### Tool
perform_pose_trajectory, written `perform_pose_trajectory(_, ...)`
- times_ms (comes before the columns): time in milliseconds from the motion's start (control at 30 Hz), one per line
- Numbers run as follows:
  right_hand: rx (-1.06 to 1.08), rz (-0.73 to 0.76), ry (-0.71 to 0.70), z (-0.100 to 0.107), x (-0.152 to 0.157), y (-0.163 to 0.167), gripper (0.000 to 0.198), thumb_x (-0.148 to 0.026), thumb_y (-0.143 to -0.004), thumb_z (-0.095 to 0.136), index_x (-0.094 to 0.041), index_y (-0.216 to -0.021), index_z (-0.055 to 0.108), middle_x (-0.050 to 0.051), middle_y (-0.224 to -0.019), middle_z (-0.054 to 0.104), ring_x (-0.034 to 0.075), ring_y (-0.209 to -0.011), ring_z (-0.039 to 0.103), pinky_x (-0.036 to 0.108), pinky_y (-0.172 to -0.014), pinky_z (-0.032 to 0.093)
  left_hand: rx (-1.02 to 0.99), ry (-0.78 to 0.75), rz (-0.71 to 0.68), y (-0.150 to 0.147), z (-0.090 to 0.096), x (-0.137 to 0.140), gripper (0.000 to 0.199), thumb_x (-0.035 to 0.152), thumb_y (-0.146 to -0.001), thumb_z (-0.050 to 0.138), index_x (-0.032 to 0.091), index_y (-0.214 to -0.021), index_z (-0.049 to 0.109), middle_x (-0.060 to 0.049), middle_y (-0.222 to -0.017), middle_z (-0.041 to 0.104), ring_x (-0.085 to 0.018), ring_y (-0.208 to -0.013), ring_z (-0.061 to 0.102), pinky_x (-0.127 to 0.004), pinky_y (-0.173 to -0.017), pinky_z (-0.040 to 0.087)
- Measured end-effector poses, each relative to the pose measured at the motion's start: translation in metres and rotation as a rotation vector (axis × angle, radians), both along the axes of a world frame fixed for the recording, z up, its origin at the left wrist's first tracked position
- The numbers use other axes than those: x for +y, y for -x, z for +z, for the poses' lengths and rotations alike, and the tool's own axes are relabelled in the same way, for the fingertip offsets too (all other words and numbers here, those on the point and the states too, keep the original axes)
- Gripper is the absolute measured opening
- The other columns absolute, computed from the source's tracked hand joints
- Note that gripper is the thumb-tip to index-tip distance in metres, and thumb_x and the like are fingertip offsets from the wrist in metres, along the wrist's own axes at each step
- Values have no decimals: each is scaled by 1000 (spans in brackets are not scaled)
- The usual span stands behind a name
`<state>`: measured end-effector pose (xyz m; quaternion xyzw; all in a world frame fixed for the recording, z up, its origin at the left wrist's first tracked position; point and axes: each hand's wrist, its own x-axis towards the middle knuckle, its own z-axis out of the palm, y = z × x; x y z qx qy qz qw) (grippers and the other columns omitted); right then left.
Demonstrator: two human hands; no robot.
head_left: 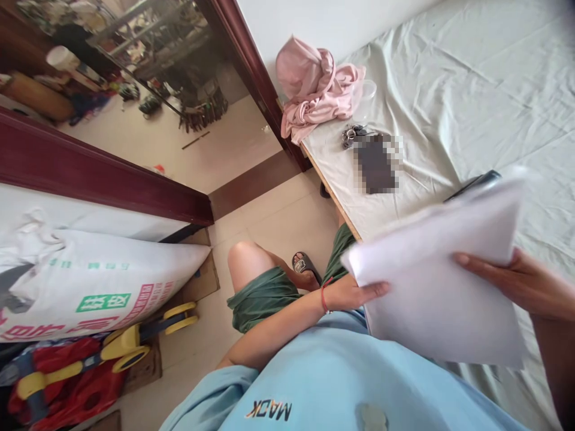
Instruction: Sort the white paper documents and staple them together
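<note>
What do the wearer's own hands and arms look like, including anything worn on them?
The left hand is ungloved, with a thin red cord bracelet at the wrist and a short, light blue sleeve on that arm. The right hand is ungloved too; no bracelet shows there, and its sleeve cannot be made out.

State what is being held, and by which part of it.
Some white paper: the left hand grips it at its left edge, the right hand at its right edge.
</note>
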<state>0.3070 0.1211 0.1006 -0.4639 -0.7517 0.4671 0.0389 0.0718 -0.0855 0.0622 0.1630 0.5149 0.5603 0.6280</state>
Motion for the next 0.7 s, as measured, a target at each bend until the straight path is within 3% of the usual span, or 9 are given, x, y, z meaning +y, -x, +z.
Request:
perform_pose_trajectory(33, -30, -39, 201, -7, 5, 0, 63, -75, -79, 75, -15, -98, 81, 12, -85, 77, 27, -70, 74, 34, -54, 63, -35, -3, -47, -3, -10, 0, 58, 60, -63, 94, 19, -103, 83, -10, -100, 81, -35, -116, 71, -47, -107, 53)
perform_pose_trajectory(100, -96, -150, 541, -17, 11, 2, 64, -73, -73, 82, -15, -99, 80, 17, -96, 78, 36, -76, 77, 41, -56, 64, -77, 43, -52, -6, -27, 2, 69, 74, -66, 86, 14, -101, 81, -12, -98, 81, -33, -110, 73, -48, -107, 53)
perform_pose_trajectory(167, -149, -206, 669, -23, 11, 7, 67, -74, -70, 84, -15, -101, 79, 19, -103, 78, 40, -83, 77, 44, -60, 66, -119, 102, 5, -7, -37, 5, 75, 77, -64, 85, 11, -100, 80, -12, -95, 80, -32, -103, 74, -48, -104, 54)
perform_pose_trajectory(233, -145, -184, 686, -22, 5, 14, 65, -73, -69, 86, -17, -103, 78, 17, -107, 78, 39, -87, 77, 42, -65, 67, -188, 116, 89, -8, -40, 8, 76, 70, -63, 91, 12, -110, 79, -14, -107, 81, -31, -108, 73, -48, -106, 52)
perform_pose_trajectory(367, -33, -142, 640, -15, -8, 23, 61, -69, -67, 90, -21, -102, 78, 11, -103, 79, 32, -88, 77, 32, -64, 66, -267, 89, 192, -10, -36, 10, 77, 53, -59, 100, 18, -124, 76, -14, -132, 76, -33, -124, 69, -50, -117, 46)
perform_pose_trajectory(533, 19, -139, 513, -17, -5, 22, 61, -65, -66, 91, -22, -106, 78, 12, -105, 78, 32, -89, 76, 32, -63, 64, -290, 96, 131, -5, -37, 12, 75, 46, -55, 103, 17, -120, 78, -15, -131, 76, -35, -125, 69, -55, -118, 45)
perform_pose_trajectory(600, 77, -171, 343, -19, 3, 27, 62, -66, -70, 87, -23, -113, 76, 11, -101, 77, 28, -81, 74, 30, -58, 61, -279, 99, 104, -3, -41, 14, 74, 48, -55, 102, 17, -118, 78, -15, -130, 76, -34, -122, 70, -56, -117, 46)
perform_pose_trajectory(700, 324, -215, 23, -18, 18, 45, 73, -58, -78, 84, -33, -143, 62, 6, -103, 76, 20, -83, 72, 25, -63, 58, -215, 96, 55, -2, -48, 15, 75, 49, -54, 102, 16, -117, 78, -16, -130, 76, -34, -121, 70, -57, -117, 46)
